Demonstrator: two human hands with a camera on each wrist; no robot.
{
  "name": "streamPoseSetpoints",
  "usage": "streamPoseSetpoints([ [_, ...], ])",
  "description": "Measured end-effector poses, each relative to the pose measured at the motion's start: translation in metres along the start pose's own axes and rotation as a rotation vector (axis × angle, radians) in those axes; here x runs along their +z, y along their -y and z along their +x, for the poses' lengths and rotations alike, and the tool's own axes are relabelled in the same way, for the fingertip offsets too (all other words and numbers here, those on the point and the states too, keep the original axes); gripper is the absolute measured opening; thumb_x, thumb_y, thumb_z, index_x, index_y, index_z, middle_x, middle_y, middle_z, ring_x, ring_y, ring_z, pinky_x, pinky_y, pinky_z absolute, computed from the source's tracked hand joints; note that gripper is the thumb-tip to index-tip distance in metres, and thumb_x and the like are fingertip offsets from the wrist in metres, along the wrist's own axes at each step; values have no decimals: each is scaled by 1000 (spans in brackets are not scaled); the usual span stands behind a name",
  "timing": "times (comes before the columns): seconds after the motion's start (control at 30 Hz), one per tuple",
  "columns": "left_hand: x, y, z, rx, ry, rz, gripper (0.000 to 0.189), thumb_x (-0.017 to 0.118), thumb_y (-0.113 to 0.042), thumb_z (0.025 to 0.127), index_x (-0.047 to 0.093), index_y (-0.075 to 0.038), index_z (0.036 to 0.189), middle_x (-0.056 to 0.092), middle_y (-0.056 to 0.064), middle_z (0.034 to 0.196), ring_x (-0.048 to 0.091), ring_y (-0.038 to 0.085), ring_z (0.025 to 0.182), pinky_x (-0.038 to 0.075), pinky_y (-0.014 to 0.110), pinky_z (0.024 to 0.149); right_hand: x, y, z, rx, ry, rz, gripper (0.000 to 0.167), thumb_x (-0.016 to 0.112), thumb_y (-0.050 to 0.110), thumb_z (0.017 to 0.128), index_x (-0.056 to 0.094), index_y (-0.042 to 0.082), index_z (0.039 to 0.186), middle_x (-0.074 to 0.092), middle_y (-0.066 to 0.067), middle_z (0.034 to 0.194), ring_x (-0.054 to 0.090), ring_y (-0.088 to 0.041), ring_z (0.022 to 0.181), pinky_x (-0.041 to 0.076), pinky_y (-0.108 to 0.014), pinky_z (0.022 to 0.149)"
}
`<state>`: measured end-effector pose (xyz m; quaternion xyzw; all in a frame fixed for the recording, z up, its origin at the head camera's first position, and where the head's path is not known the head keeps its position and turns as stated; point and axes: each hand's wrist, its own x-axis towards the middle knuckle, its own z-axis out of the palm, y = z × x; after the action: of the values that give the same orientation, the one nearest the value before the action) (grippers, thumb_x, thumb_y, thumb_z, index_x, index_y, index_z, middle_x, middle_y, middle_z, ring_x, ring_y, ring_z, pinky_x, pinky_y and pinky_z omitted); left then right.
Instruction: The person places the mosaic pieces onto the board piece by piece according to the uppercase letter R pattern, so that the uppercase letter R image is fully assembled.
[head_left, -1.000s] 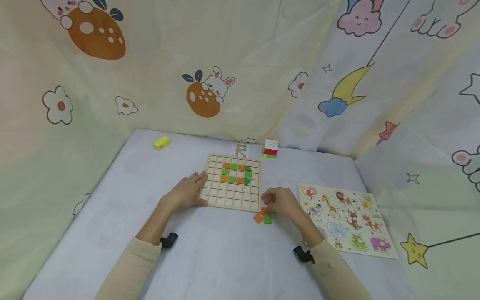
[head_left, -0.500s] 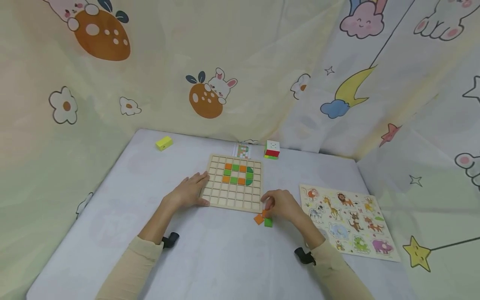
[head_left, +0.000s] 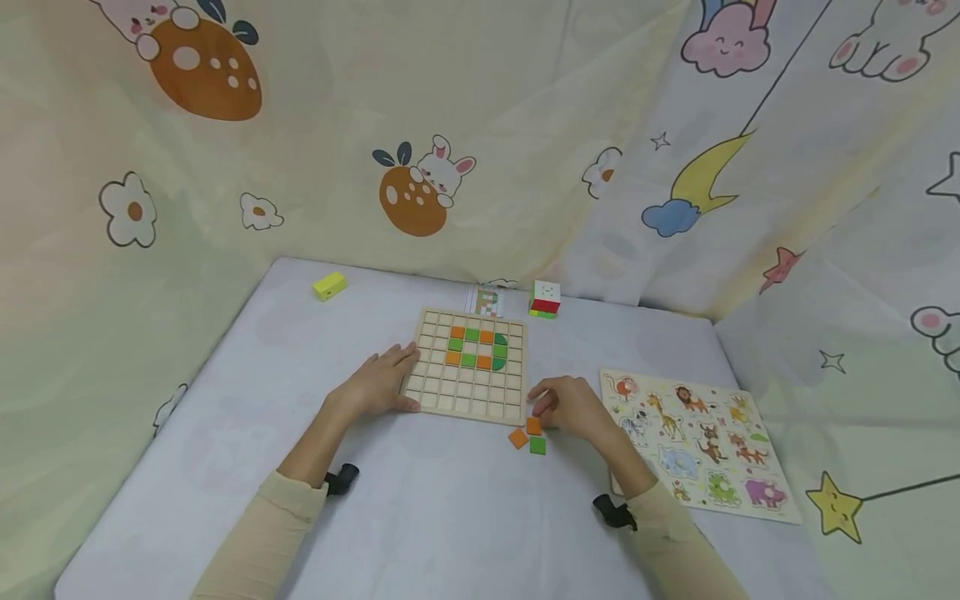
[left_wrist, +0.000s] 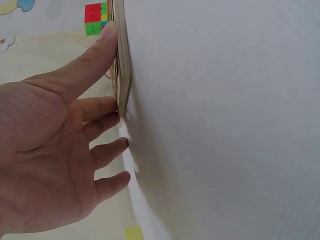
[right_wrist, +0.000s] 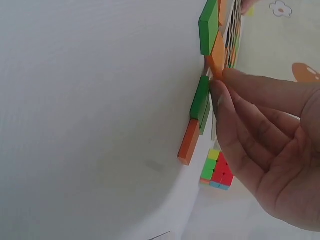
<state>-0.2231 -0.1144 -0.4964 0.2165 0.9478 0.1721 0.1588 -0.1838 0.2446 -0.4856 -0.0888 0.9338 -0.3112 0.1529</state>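
spread left hand (head_left: 378, 383) touches the wooden grid board (head_left: 465, 397); right hand (head_left: 570, 408) pinches a square orange tile (right_wrist: 217, 53).

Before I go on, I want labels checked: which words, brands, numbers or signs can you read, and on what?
No word, brand or number is readable in any view.
White paper card beyond the square wooden grid board: letter-like coloured pattern, too small to read for certain.
Yellow rectangular block: dark marks, too small to read.
White, red and green cube: faint specks on top, too small to read.
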Motion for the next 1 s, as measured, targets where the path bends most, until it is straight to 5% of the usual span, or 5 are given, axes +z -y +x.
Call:
streamPoseSetpoints([
  [0.33,2,0,0,-1,4,-4,101,84,-40,87,29,2,162,22,17,172,17,41,158,17,61,127,-3,-8,1,35,-58,-89,45,91,-5,72,77,8,113,75,-2,98,69,-18,89,60,-35,80],
  [0.6,2,0,0,0,-2,8,101,83,-41,88,30,1,162,23,16,172,17,41,158,18,62,127,-7,-13,3,107,-109,-141,50,96,10,73,76,8,118,72,-7,106,66,-21,90,58,-34,72],
  [1.0,1,-1,0,-4,-4,-9,100,83,-38,88,30,3,162,22,18,171,17,42,158,16,62,127,-12,-16,8,118,-162,-135,36,90,3,75,78,8,109,66,-1,83,58,-18,73,50,-31,61],
])
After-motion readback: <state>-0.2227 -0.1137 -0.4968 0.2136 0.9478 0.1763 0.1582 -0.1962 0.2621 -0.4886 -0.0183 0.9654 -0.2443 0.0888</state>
